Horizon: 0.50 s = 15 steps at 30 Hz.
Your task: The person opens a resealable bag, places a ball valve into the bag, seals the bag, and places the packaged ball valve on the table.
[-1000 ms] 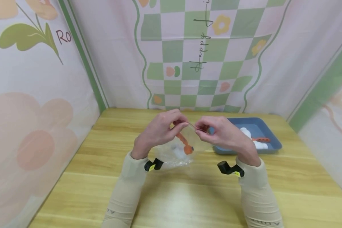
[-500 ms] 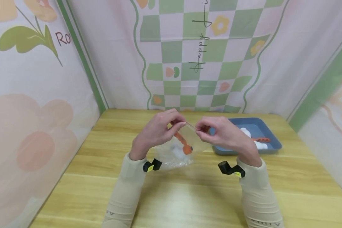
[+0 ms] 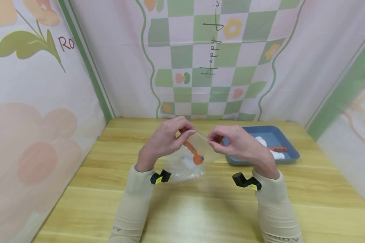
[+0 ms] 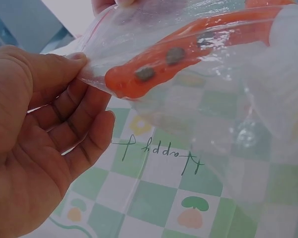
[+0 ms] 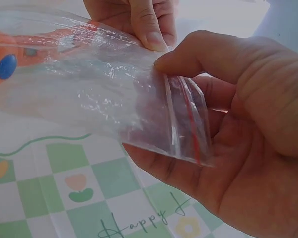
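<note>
Between the two hands hangs a clear zip bag [image 3: 187, 174], with a red line along its seal in the right wrist view. My left hand [image 3: 167, 139] pinches one end of its top edge between thumb and fingers. Farther right along that edge, my right hand [image 3: 239, 144] pinches it as well. Inside the bag lies an orange strip-like piece [image 4: 176, 55] with grey dots; its rounded end carries a blue knob [image 5: 7, 66]. A white object [image 3: 187, 162] sits beside it in the bag, blurred by the plastic.
A blue tray [image 3: 273, 133] stands at the back right, partly behind my right hand. It holds white pieces [image 3: 277, 155] and an orange strip with holes [image 3: 278, 149]. The wooden table [image 3: 200, 212] ends at patterned curtains [image 3: 127, 67] at the back and sides.
My left hand has slid a little to the left along the bag's top edge, so the stretch between the hands is longer. The right hand stays nearly in place.
</note>
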Each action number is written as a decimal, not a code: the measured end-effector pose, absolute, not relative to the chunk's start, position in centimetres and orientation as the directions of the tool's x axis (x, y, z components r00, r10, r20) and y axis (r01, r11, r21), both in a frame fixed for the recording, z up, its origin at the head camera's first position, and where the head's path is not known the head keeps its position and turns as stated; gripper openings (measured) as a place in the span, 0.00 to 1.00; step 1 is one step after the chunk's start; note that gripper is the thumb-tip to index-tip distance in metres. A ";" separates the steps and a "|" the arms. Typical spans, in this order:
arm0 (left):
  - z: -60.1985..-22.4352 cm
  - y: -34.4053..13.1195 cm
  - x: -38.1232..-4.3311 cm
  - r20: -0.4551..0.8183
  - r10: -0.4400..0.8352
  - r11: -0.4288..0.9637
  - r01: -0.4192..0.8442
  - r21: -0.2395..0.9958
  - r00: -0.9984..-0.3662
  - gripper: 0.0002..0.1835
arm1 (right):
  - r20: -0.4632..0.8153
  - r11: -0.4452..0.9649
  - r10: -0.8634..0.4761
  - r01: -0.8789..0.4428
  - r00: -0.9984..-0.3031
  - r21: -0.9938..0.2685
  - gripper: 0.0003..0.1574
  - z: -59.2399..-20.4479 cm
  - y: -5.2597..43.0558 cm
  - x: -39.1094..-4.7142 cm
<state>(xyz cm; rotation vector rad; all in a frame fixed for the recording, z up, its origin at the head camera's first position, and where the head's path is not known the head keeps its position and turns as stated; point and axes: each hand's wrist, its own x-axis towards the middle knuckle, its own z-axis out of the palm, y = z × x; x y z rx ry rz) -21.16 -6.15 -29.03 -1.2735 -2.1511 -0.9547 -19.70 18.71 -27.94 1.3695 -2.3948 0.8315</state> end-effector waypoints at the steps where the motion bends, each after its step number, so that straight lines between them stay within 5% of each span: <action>1: -29.0 -6.2 -21.2 0.684 0.564 0.330 0.885 0.327 -0.463 0.03 | 0.482 0.393 -0.703 -0.850 -0.523 -0.349 0.13 -27.9 18.7 -19.7; 15: -28.9 -6.8 -21.4 0.714 0.545 0.315 0.896 0.313 -0.440 0.03 | 0.489 0.400 -0.702 -0.854 -0.518 -0.332 0.12 -28.0 18.8 -19.8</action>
